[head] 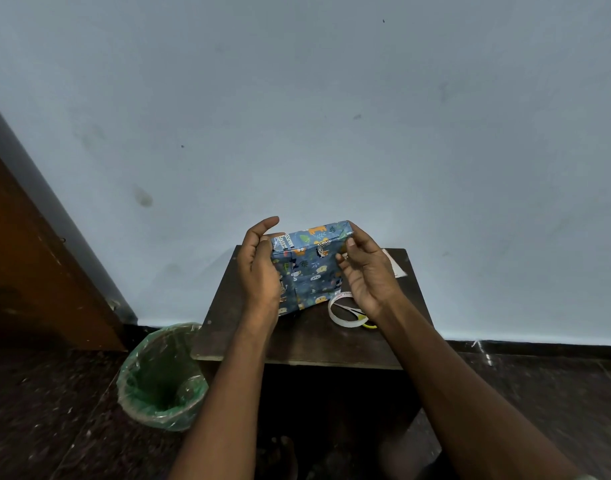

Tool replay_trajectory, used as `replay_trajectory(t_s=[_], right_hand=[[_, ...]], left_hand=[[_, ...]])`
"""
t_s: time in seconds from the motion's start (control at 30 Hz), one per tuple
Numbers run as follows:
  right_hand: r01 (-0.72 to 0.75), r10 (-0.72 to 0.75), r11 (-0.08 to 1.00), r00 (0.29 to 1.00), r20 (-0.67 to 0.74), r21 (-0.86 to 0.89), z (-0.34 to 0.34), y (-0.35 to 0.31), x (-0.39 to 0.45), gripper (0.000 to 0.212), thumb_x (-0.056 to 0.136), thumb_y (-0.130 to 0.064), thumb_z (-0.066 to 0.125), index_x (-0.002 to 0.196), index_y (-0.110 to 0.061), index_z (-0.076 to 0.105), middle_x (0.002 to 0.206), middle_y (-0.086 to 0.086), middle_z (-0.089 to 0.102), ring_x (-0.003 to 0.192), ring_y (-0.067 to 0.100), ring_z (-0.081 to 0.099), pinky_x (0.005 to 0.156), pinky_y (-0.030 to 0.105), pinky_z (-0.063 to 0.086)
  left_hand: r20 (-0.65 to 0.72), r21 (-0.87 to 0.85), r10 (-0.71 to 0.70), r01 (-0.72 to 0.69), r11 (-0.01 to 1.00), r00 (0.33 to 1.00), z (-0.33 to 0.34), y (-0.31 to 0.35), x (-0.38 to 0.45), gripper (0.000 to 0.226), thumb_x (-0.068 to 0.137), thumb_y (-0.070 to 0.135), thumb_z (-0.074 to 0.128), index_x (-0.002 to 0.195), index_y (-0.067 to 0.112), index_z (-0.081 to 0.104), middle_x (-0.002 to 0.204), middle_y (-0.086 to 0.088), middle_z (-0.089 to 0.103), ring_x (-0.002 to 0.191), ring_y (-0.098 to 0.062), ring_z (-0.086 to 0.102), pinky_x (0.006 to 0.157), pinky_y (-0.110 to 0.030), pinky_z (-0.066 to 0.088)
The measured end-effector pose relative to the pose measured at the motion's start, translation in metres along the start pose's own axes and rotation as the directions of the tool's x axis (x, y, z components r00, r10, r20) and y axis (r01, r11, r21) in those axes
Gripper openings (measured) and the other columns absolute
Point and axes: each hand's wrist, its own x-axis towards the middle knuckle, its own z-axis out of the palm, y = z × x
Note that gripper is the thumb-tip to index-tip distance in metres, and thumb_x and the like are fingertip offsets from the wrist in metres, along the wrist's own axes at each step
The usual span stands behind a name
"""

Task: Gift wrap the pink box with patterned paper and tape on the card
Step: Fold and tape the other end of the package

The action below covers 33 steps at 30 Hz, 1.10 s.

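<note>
A: Bin (162, 375) first, at 8 o'clock from the stool, lined with a green bag and standing on the dark floor (54, 410).

B: And the stool (297, 337) itself?

A: Dark wood, set against the pale blue wall (297, 98). The box (307, 268) rests on it, fully covered in blue animal-print paper, tilted up toward the wall.

B: Hands?

A: 2 of them, 1 at each end. The left hand (259, 268) lies along the box's 9 o'clock end, fingers curled against the paper, thumb raised clear at 12 o'clock. The right hand (366, 271) is at the 3 o'clock end, fingertips bent and touching the far corner fold; whether it pinches the paper, I cannot tell.

B: Anything further right?

A: Tape roll (345, 311) at 4 o'clock from the box, just under the right wrist, with scissors (357, 313) lying through it. A white card (394, 263) shows beyond the right hand, near the stool's far edge.
</note>
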Motion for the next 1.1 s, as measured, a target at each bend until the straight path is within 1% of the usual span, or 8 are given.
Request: replay_trajectory(t_s=[0.1, 0.17, 0.33, 0.5, 0.6, 0.73, 0.87, 1.1], right_hand=[[-0.079, 0.079, 0.996, 0.997, 0.016, 0.05, 0.001, -0.007, 0.0, 0.022, 0.098, -0.025, 0.064, 0.112, -0.013, 0.076, 0.097, 0.002, 0.07, 0.078, 0.013, 0.063, 0.066, 0.026, 0.053], [-0.077, 0.078, 0.996, 0.997, -0.012, 0.044, 0.0, -0.005, 0.003, 0.016, 0.097, -0.024, 0.066, 0.105, -0.016, 0.077, 0.09, 0.002, 0.07, 0.073, 0.016, 0.06, 0.058, 0.024, 0.051], [-0.061, 0.063, 0.996, 0.997, -0.034, 0.063, -0.002, 0.003, 0.009, 0.047, 0.083, -0.025, 0.076, 0.126, -0.011, 0.067, 0.101, 0.008, 0.064, 0.082, 0.02, 0.054, 0.051, 0.022, 0.049], [-0.053, 0.054, 0.998, 0.997, -0.051, 0.027, -0.004, 0.006, 0.008, 0.018, 0.101, -0.012, 0.06, 0.111, -0.017, 0.073, 0.091, 0.004, 0.067, 0.077, 0.017, 0.056, 0.054, 0.022, 0.05], [-0.056, 0.057, 0.998, 0.998, -0.022, 0.037, -0.001, 0.001, 0.002, 0.021, 0.107, -0.014, 0.051, 0.113, -0.017, 0.071, 0.087, -0.001, 0.072, 0.071, 0.012, 0.059, 0.06, 0.024, 0.047], [-0.084, 0.084, 0.993, 0.996, -0.004, 0.078, 0.002, -0.003, 0.0, 0.032, 0.099, -0.034, 0.063, 0.121, -0.011, 0.067, 0.103, 0.002, 0.071, 0.075, 0.012, 0.062, 0.061, 0.026, 0.044], [-0.036, 0.037, 0.999, 0.999, -0.031, 0.022, 0.001, 0.004, 0.004, 0.034, 0.085, -0.026, 0.072, 0.118, -0.017, 0.069, 0.109, 0.001, 0.073, 0.089, 0.017, 0.062, 0.06, 0.023, 0.048], [-0.063, 0.063, 0.997, 0.998, -0.001, 0.052, -0.002, 0.001, 0.0, 0.024, 0.102, -0.005, 0.056, 0.119, -0.016, 0.07, 0.103, 0.001, 0.075, 0.083, 0.012, 0.067, 0.065, 0.023, 0.055]], left_hand=[[0.001, -0.009, -0.009, 0.009, 1.0, 1.0, -0.001, 0.002, -0.002, 0.04, 0.105, -0.002, 0.04, 0.123, 0.012, 0.072, 0.099, -0.01, 0.068, 0.088, -0.032, 0.062, 0.07, -0.038, 0.05], [0.017, -0.013, -0.006, 0.006, 1.0, 1.0, 0.0, 0.003, -0.005, 0.04, 0.105, 0.0, 0.041, 0.123, 0.015, 0.072, 0.099, -0.01, 0.068, 0.088, -0.032, 0.062, 0.073, -0.043, 0.049], [0.031, -0.017, -0.021, 0.021, 1.0, 0.999, -0.001, 0.002, -0.005, 0.04, 0.093, 0.018, 0.048, 0.121, 0.025, 0.074, 0.099, -0.009, 0.069, 0.088, -0.034, 0.06, 0.075, -0.051, 0.043], [0.034, -0.016, -0.026, 0.026, 1.0, 0.999, -0.002, 0.003, -0.006, 0.041, 0.094, 0.018, 0.047, 0.126, 0.021, 0.072, 0.099, -0.008, 0.069, 0.089, -0.034, 0.061, 0.077, -0.049, 0.045], [0.027, -0.01, -0.028, 0.028, 1.0, 0.999, -0.001, 0.004, -0.005, 0.042, 0.093, 0.018, 0.047, 0.126, 0.02, 0.072, 0.097, -0.006, 0.07, 0.089, -0.033, 0.061, 0.077, -0.05, 0.046], [0.028, -0.002, -0.021, 0.021, 1.0, 0.999, -0.002, 0.002, -0.005, 0.038, 0.101, 0.01, 0.045, 0.129, 0.016, 0.071, 0.101, -0.007, 0.07, 0.089, -0.033, 0.062, 0.077, -0.05, 0.046], [0.03, 0.001, -0.031, 0.031, 1.0, 0.999, -0.002, 0.001, -0.003, 0.038, 0.107, 0.003, 0.041, 0.131, 0.013, 0.069, 0.103, -0.011, 0.068, 0.092, -0.035, 0.063, 0.079, -0.05, 0.048], [0.047, -0.004, -0.022, 0.022, 1.0, 0.999, -0.004, -0.001, 0.001, 0.037, 0.102, 0.012, 0.046, 0.127, 0.021, 0.071, 0.103, -0.009, 0.07, 0.092, -0.036, 0.064, 0.08, -0.053, 0.049]])
